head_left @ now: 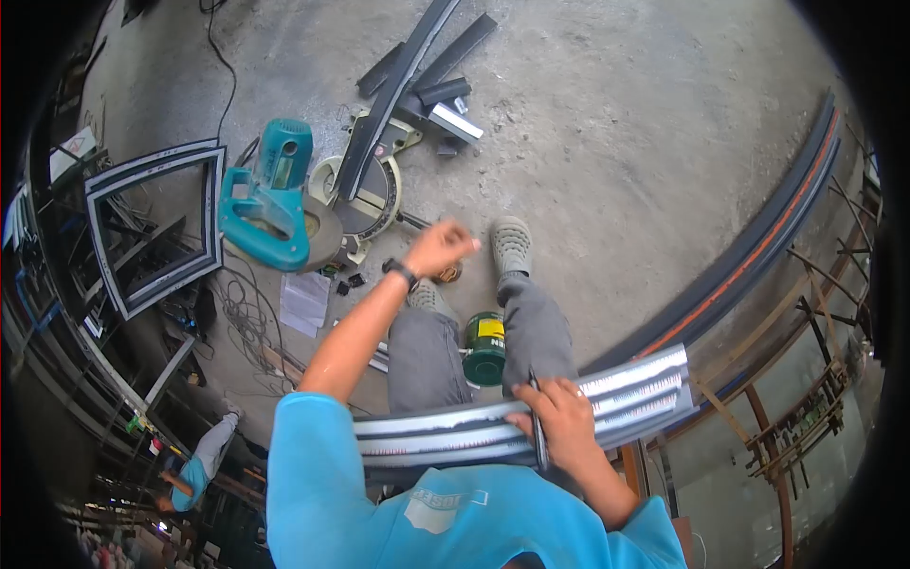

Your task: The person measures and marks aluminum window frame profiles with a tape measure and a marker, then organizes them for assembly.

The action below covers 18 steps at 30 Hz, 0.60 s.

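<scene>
My left hand [442,248], with a dark watch on the wrist, is raised in the air above my shoe. Its fingers are loosely bent, slightly blurred and apart, and I see nothing in them. My right hand [561,419] holds a dark marker-like pen [538,438] and rests on the long grey-white profiles [630,387]. These profiles lie side by side across my lap, with small red and dark markings along them. Between my legs stands a green can [485,356] with a yellow label.
Ahead to the left, a teal miter saw [275,204] stands on the concrete floor, a dark profile across its base. Offcuts [457,121] lie beyond it. A rectangular frame [216,204] leans at left, near cables. Long dark profiles [749,251] lie at right. Another person [194,474] works at lower left.
</scene>
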Each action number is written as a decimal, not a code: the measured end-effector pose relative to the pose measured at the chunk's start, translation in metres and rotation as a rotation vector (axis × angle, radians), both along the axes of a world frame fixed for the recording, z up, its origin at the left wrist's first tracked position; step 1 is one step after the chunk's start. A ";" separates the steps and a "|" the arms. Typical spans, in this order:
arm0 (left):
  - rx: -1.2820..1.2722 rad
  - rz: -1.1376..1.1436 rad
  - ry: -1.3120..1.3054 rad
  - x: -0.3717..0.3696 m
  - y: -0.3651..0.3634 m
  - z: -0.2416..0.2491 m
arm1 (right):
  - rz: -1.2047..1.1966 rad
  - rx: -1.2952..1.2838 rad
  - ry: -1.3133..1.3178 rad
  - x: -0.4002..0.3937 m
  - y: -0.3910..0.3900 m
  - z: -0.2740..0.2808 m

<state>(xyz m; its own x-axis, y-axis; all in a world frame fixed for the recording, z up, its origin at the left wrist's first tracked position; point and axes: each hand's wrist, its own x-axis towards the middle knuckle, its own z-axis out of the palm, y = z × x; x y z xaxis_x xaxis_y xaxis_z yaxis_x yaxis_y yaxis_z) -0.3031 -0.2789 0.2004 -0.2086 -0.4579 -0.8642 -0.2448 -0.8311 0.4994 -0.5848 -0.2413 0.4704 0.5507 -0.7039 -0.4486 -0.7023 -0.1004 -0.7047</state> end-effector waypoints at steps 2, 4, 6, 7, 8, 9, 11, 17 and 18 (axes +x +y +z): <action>-0.525 -0.039 -0.605 0.010 -0.019 -0.132 | -0.046 0.042 0.027 -0.008 0.002 -0.003; -0.612 -0.034 -0.624 0.021 -0.051 -0.219 | -0.107 0.093 0.021 -0.017 0.009 -0.008; -0.556 -0.065 -0.890 0.011 -0.074 -0.263 | -0.098 0.111 0.066 -0.020 0.008 -0.009; -0.523 -0.080 -1.022 0.003 -0.084 -0.269 | -0.106 0.125 0.051 -0.020 0.006 -0.011; -0.460 -0.100 -1.025 -0.003 -0.088 -0.269 | -0.111 0.138 0.034 -0.018 0.005 -0.010; -0.402 -0.120 -1.031 -0.008 -0.096 -0.257 | -0.081 0.107 0.084 -0.016 0.005 -0.006; -0.403 -0.173 -1.069 -0.008 -0.100 -0.263 | -0.087 0.142 0.079 -0.017 0.004 -0.008; -0.634 -0.018 -0.690 0.014 -0.066 -0.217 | -0.335 0.110 -0.064 -0.017 0.019 -0.014; -0.585 0.100 -0.491 0.012 -0.053 -0.199 | -0.305 0.125 -0.048 -0.015 0.015 -0.011</action>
